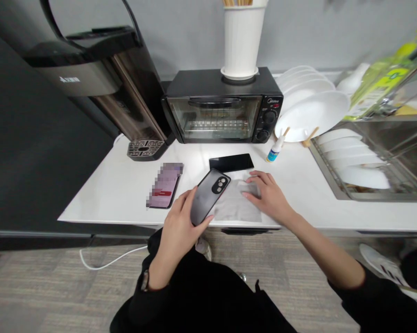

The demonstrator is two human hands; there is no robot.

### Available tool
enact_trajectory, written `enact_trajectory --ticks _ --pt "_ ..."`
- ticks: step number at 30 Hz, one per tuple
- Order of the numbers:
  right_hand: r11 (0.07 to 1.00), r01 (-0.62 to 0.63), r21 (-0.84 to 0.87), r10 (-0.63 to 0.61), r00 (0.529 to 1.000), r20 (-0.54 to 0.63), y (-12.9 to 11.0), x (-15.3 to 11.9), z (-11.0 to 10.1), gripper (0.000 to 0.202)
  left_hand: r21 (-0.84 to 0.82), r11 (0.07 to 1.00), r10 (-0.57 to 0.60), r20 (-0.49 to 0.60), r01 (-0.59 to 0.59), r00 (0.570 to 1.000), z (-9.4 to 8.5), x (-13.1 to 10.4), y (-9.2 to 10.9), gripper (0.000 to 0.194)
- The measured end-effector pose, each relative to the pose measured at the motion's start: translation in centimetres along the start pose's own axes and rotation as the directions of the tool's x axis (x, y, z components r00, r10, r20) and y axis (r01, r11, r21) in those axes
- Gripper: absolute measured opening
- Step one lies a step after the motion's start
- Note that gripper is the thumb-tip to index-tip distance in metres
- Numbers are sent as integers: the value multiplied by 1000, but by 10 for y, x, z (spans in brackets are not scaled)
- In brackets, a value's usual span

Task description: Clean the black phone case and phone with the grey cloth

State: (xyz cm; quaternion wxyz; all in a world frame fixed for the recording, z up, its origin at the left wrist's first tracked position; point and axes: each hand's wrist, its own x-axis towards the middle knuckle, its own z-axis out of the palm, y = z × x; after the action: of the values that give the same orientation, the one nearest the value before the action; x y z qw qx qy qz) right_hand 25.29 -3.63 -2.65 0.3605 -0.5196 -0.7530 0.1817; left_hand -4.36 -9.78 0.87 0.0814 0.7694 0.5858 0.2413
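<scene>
My left hand grips a grey translucent phone case with a black camera surround, tilted at the counter's front edge. My right hand reaches over a thin pale cloth lying flat near that edge. Its thumb and fingers are apart at the cloth's upper right part; whether they press on it I cannot tell. Just behind lies a black phone, screen up. Left of the case is another phone with a lit, partly blurred screen. A small white bottle with a blue label stands to the right.
A toaster oven stands against the wall, carrying a white pot. On the left is a tall drink machine. White plates in a rack and a sink with bowls are on the right. A person's shoe shows at lower right.
</scene>
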Motion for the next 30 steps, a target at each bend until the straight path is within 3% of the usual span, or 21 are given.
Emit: enact_trajectory --ticks 2,5,8,11,14,17,21,23,26,28,30 --pt "999 -52 -3 52 998 43 5 -10 -14 26 12 1000 16 3 -16 1000 2 -3 -3 83" --pt "956 -232 180 222 972 78 6 -19 -41 31 2 998 59 18 -60 998 12 4 4 80" --pt "926 -239 293 270 960 -70 0 -23 -69 33 -44 992 117 49 -115 992 28 19 19 78" --pt "967 -157 199 198 959 -204 -12 -23 -78 28 -135 973 202 114 -186 973 43 35 32 85" --pt "998 -46 -39 44 998 -51 -21 -23 -61 19 -214 957 233 167 -196 958 52 41 37 92" --pt "961 122 -248 -90 987 134 -20 -24 -31 26 -221 964 185 171 -146 968 52 39 34 90" --pt "899 165 -406 -127 985 120 -24 -29 0 54 -248 956 202 170 -156 965 51 37 29 94" --pt "901 170 -399 -130 984 125 -34 -31 11 62 -266 949 221 181 -168 958 52 38 27 98" --pt "923 295 -247 -232 939 256 -56 -33 22 63 -281 942 238 182 -182 954 55 39 24 102" --pt "917 368 -155 -306 897 319 -65 -35 22 66 -285 941 238 183 -180 954 55 38 23 107" --pt "911 388 -139 -325 885 334 -61 -38 12 65 -278 947 215 184 -159 959 54 37 24 111"
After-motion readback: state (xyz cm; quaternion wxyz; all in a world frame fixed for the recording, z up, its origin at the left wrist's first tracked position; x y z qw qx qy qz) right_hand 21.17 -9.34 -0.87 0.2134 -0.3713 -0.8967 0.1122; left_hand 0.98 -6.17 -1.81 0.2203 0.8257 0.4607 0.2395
